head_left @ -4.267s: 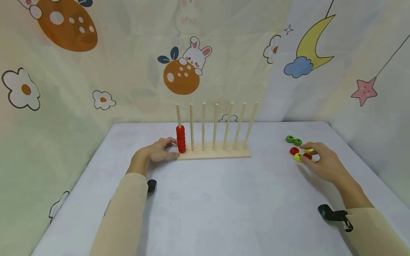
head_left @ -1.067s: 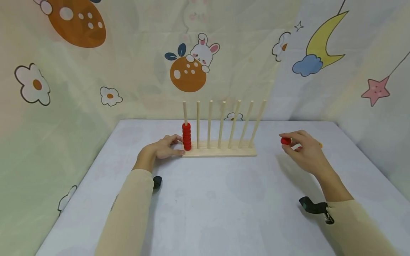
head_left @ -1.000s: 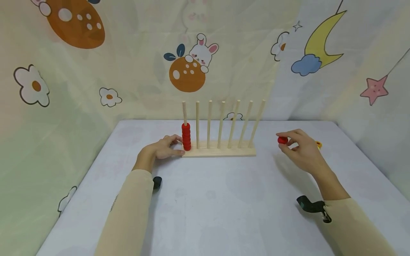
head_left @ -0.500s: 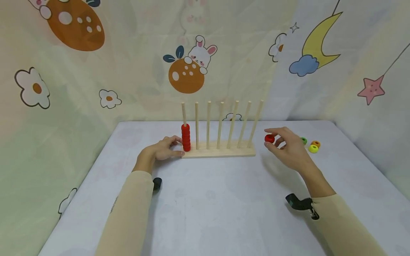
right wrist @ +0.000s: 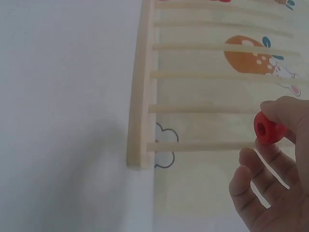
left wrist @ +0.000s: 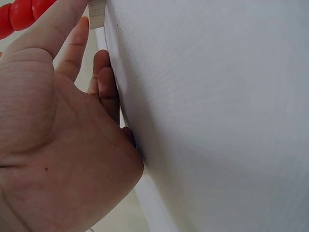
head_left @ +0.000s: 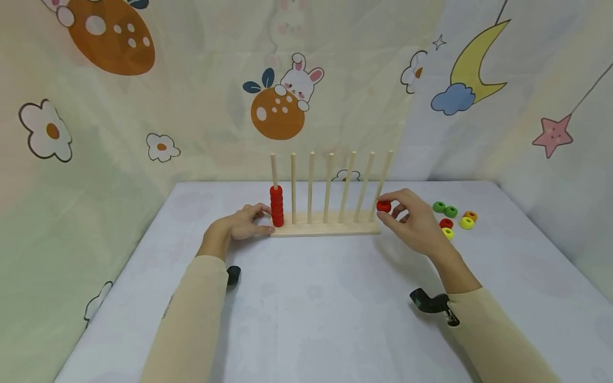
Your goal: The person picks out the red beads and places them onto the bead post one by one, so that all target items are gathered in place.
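The wooden peg rack [head_left: 330, 229] stands upright on the table with several thin pegs. Its leftmost peg carries a stack of red beads [head_left: 276, 206]; the other pegs are bare. At the rack's left end, my left hand [head_left: 241, 222] holds the base between thumb and fingers, beside the red stack. My right hand [head_left: 413, 221] pinches one red bead [head_left: 383, 206] between thumb and index finger, close to the rightmost peg. In the right wrist view, the bead's hole [right wrist: 261, 128] faces the rack and the other fingers are loosely bent.
Several loose beads lie on the table to the right of my right hand: green ones [head_left: 439, 207], a red one [head_left: 446, 223], yellow ones [head_left: 466, 223] and an orange one [head_left: 471, 215]. A printed cloth [head_left: 206, 106] hangs behind the white table [head_left: 311, 308].
My right hand has picked up a red bead from the loose group and carried it left to the rack's right end. The left hand has stayed at the rack's left end.
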Tool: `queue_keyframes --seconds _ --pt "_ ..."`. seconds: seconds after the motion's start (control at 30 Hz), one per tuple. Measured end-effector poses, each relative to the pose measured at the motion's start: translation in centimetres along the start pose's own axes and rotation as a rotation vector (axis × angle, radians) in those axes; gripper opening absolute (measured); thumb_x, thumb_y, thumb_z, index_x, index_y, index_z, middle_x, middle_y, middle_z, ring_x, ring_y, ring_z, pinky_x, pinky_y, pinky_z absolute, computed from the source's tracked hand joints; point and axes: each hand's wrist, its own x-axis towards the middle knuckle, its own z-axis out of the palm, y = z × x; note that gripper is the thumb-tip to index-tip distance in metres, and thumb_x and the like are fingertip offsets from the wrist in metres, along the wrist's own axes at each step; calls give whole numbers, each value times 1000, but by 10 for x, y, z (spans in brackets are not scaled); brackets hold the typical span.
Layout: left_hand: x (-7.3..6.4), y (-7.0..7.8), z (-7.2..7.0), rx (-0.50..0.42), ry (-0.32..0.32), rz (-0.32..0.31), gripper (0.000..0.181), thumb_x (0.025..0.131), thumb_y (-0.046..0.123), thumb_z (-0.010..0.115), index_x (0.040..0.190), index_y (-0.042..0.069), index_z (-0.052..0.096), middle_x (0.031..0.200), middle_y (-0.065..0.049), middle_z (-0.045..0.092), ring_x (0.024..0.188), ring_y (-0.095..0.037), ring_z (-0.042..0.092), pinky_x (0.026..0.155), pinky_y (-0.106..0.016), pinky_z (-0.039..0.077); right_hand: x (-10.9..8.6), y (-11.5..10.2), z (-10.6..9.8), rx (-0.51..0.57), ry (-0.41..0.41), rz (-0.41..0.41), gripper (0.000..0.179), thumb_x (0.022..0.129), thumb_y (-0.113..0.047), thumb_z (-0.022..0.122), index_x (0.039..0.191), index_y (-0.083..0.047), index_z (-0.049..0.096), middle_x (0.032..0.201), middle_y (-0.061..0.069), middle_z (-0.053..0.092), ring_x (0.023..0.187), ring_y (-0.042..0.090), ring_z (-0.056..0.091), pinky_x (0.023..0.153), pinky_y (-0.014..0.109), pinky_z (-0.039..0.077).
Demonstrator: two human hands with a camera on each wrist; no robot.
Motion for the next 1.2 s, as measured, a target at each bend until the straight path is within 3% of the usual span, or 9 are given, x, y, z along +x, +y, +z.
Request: queue_keyframes --seconds 0.7,1.2 --pt "-3 -2 -1 -16 10 4 56 93 46 70 141 30 46 150 -11 40 141 -34 34 113 -64 33 29 -35 27 121 -28 -34 25 94 -13 75 118 -11 70 110 1 66 81 16 59 66 27 53" --pt "-1 0 0 -20 10 -7 56 92 46 71 140 31 46 150 -11 39 142 -34 34 113 -64 32 43 -56 51 251 -37 -107 24 96 -13 74 119 -14 70 108 0 66 79 17 61 63 32 53"
